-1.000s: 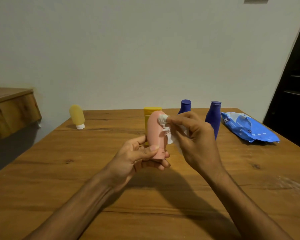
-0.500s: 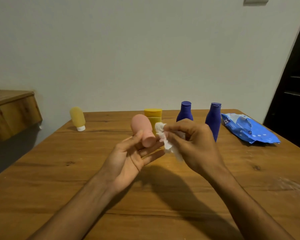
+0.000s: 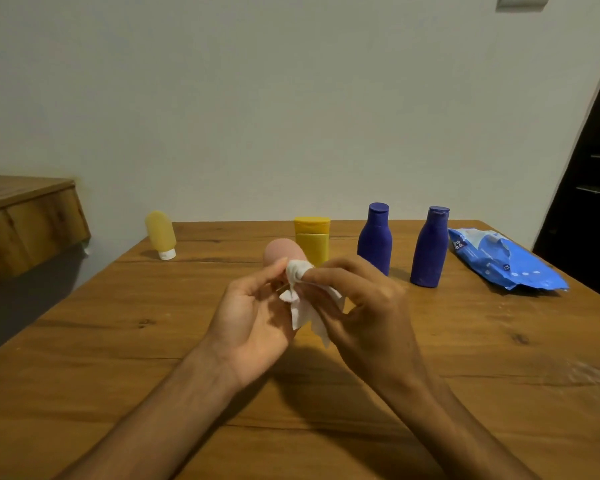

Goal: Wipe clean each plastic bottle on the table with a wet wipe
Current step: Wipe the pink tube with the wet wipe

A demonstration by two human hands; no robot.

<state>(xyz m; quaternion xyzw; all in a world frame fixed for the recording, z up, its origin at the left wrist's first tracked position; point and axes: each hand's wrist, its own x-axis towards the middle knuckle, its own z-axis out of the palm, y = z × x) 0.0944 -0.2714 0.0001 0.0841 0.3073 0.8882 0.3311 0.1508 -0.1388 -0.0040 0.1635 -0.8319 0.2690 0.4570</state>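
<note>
**Pink bottle in hand: light, squashy, and likely slick where wiped**

My left grip holds the pink bottle in the air over the middle of the bench, thumb and fingers curled round its lower part. Only the rounded end shows above my fingers; the cap end is hidden in my palm. My right grip pinches the wet wipe. Part of it is wrapped over my index fingertip and pressed to the bottle's side, and the rest hangs loose below.

It looks like a small soft-walled squeeze bottle, so I expect it to weigh little and to give under pressure. A hard rub on the body may dent it or push it out of my fingers, the more so once the surface is damp. I think the safest hold is low, by the stiffer cap end, with the rubbing kept light and the bottle turned to bring up fresh faces.

The others stand along the far edge. The pale yellow tube rests on its white cap towards the far left corner, and the yellow bottle is near the middle. Right of it come the blue bottle and the second blue bottle. The wipes pack lies by the far right corner. The blue pair look taller and firmer, so I would take each round the body, since a nudge at the neck could tip one
</note>
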